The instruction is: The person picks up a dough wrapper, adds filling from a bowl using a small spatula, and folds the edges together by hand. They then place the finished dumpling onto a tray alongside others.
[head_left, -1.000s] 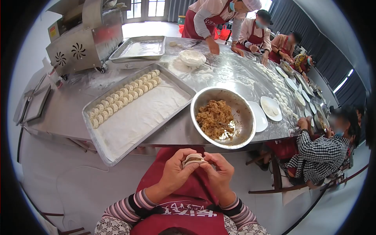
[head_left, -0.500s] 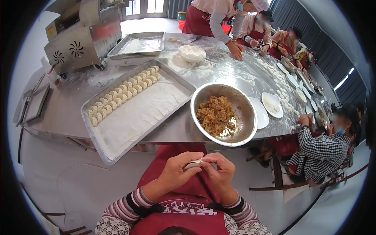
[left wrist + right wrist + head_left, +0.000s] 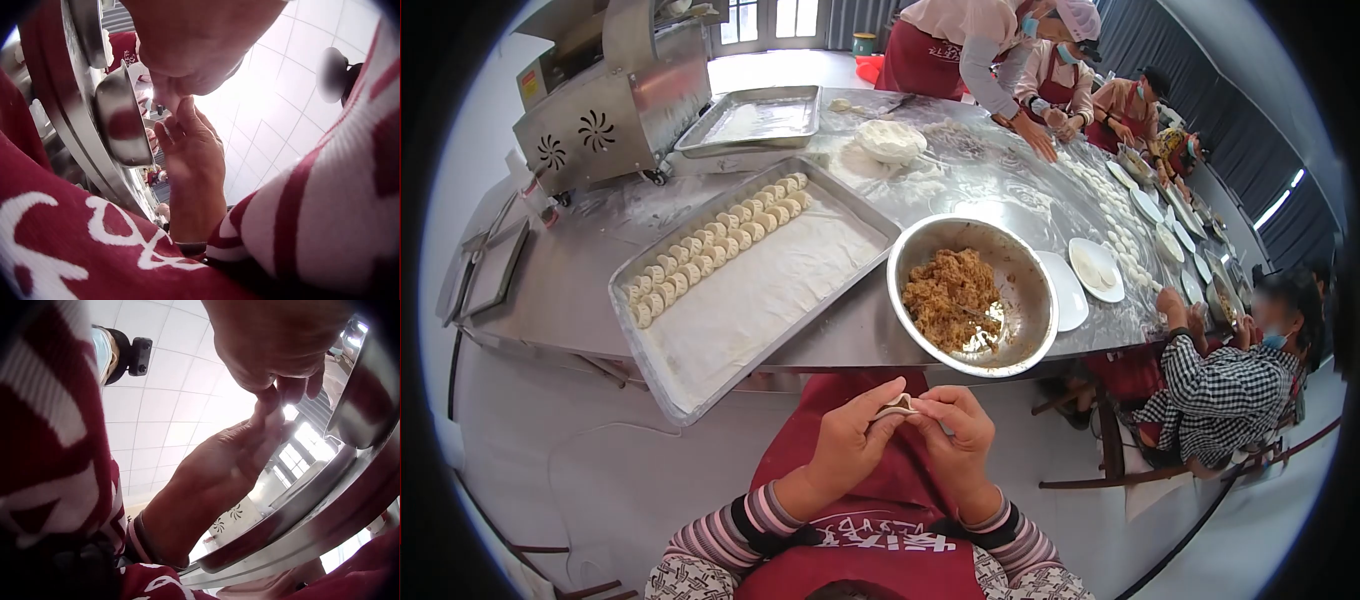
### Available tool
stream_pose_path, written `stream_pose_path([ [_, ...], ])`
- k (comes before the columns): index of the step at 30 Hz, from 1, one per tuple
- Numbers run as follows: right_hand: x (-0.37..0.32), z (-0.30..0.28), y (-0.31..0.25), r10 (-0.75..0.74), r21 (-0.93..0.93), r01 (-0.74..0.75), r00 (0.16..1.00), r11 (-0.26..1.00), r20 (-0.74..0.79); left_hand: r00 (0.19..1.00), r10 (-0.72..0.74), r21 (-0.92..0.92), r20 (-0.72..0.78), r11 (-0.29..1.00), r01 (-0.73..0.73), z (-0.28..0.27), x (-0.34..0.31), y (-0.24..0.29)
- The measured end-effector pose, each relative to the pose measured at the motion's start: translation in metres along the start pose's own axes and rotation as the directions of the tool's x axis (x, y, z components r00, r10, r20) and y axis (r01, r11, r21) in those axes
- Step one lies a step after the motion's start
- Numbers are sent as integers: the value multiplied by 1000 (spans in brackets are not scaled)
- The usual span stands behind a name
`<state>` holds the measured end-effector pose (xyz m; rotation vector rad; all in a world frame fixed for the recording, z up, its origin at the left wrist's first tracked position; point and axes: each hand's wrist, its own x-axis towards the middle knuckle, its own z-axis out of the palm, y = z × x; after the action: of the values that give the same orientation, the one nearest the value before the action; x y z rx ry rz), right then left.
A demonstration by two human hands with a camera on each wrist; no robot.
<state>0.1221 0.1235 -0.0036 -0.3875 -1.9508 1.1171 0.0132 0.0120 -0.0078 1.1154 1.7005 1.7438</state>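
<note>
In the head view a dumpling [image 3: 892, 407] of pale dough, folded over brown filling, is held in front of the apron, just off the table's near edge. My left hand [image 3: 849, 441] cradles it between thumb and fingers. At its right end, my right hand [image 3: 956, 436] pinches the dough rim with thumb and forefinger. Both wrist views show the fingertips of the two hands meeting, with the dumpling itself hidden behind them. A steel bowl [image 3: 1030, 335] with brown filling [image 3: 948, 298] stands just beyond the hands.
Left of the bowl lies a lined tray [image 3: 770, 318] with rows of finished dumplings [image 3: 718, 240]. White plates [image 3: 1095, 270] stand right of the bowl. Farther back are a flour heap [image 3: 890, 141], another tray [image 3: 752, 122] and a steel machine [image 3: 615, 110]. Several people work along the table's right side.
Both hands stay in place while their fingers shift along the dumpling's rim; it has tilted and its filling shows less than at first. The standing person across the table has moved right.
</note>
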Motion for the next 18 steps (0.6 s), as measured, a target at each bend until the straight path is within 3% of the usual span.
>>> stream_pose_path([
  [2,2,-1,2,-216,-154,216,976,964,14,973,230,158,-30,962,-223,0,2,2],
  [6,1,0,-6,-57,-80,52,997,995,-60,934,357,179,32,917,-356,-3,7,0],
  [8,2,-3,0,-242,-146,238,970,960,-7,910,395,213,126,885,-414,-7,7,-1],
  [9,1,-2,-2,-242,-146,239,970,960,-8,910,396,213,126,885,-415,-4,4,1],
  [10,1,-2,-5,-240,-161,232,970,959,-37,971,239,-28,10,971,-239,3,0,4],
  [11,1,0,-6,-242,-174,227,968,958,-66,997,53,-284,-61,956,-68,6,-3,6],
  [15,-1,6,-6,-183,-145,168,978,975,-100,999,-18,-404,-44,915,-1,7,-4,-7],
  [17,0,6,-11,-130,-146,117,988,982,-83,998,37,-215,-58,975,-49,6,-4,-9],
  [18,0,7,-10,-129,-145,116,988,983,-82,998,36,-214,-59,976,-48,5,-5,-7],
])
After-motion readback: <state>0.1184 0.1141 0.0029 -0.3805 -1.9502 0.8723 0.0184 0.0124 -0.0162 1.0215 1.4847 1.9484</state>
